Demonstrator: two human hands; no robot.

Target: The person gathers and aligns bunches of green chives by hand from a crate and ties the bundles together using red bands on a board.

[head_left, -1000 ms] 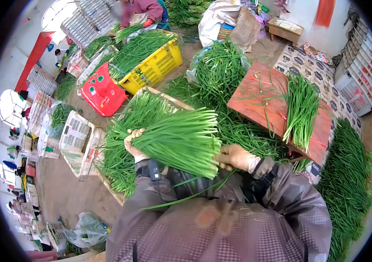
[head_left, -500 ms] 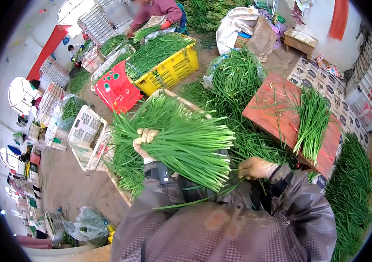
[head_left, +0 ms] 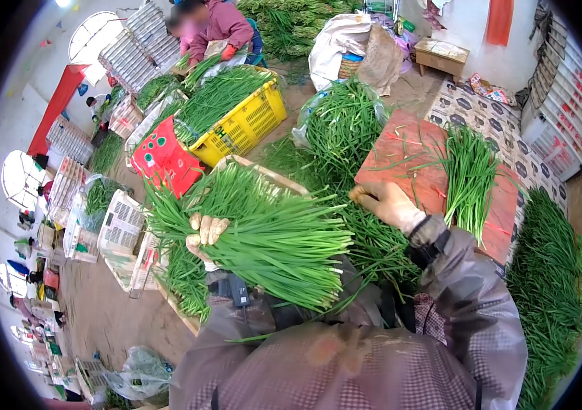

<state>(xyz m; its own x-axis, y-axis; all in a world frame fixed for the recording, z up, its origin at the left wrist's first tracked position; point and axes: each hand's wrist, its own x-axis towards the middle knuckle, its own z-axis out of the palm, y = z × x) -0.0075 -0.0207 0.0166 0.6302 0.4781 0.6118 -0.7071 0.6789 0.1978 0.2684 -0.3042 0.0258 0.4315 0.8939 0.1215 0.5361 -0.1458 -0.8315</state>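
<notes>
My left hand (head_left: 207,232), in a pale glove, is wrapped round a thick bunch of chives (head_left: 284,253). The light stem ends point right and the leaves spread left. My right hand (head_left: 390,205), also gloved, hovers between the bunch and the red-brown board (head_left: 400,160), over a heap of loose chives (head_left: 380,239). Its fingers are drawn together; whatever is between them, if anything, cannot be made out. A smaller pile of chives (head_left: 469,181) lies on the board, with red ties beside it. A single stalk (head_left: 250,338) lies across my lap.
A crate of chives (head_left: 263,174) stands under the held bunch. Beyond it are a yellow crate (head_left: 250,113) and a red sheet (head_left: 164,160). A seated person (head_left: 226,31) handles chives behind. More chives (head_left: 544,287) lie at right, near stacked white crates (head_left: 571,102).
My right hand has risen from beside the stem ends, near my lap, toward the board. My left hand still grips the bunch. The view has shifted slightly.
</notes>
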